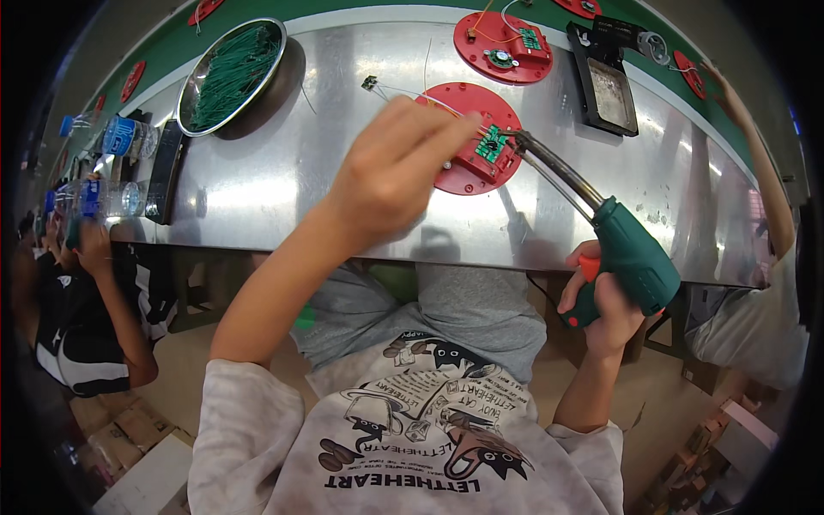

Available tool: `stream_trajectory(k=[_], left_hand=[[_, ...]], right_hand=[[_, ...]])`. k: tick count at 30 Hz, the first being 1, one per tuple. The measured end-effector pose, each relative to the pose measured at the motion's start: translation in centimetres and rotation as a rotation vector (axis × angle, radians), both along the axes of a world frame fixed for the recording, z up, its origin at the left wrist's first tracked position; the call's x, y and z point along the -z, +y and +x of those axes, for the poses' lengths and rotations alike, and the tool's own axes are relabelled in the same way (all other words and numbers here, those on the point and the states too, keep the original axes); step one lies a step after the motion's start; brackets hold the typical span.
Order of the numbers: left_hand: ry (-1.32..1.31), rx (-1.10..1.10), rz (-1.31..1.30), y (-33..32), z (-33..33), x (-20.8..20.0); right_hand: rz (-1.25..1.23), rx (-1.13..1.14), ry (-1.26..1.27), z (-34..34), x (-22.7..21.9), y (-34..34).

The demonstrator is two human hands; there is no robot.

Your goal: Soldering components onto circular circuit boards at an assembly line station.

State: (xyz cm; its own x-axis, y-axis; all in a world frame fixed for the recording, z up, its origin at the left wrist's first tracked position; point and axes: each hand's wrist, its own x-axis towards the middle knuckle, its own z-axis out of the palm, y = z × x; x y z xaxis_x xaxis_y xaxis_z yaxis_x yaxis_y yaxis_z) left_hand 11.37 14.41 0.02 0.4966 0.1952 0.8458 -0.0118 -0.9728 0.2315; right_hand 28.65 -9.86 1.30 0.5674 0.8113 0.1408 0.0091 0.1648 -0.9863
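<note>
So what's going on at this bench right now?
A person at a metal table is soldering. The right hand grips a green soldering gun, its tip at the small green board on a red disc. The left hand is at the same board, pinching thin white wires. A second red disc lies beyond, a bowl of green wires sits far left, and other people work on both sides.

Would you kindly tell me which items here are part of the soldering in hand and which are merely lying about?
In use:
- left hand pinching thin wire
- right hand gripping green soldering gun
- red disc with green circuit board

Lying about:
- metal bowl of green wires
- second red disc
- black tray
- water bottles
</note>
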Motion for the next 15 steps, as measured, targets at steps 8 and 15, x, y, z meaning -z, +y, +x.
stream_trajectory(k=[8,15], left_hand=[[0.161,0.017,-0.083,-0.52,0.58,0.32],[0.115,-0.031,-0.108,-0.15,0.71,0.51]], right_hand=[[-0.062,-0.098,-0.041,0.07,0.29,-0.24],[-0.055,-0.119,-0.065,0.1,0.31,-0.1]])
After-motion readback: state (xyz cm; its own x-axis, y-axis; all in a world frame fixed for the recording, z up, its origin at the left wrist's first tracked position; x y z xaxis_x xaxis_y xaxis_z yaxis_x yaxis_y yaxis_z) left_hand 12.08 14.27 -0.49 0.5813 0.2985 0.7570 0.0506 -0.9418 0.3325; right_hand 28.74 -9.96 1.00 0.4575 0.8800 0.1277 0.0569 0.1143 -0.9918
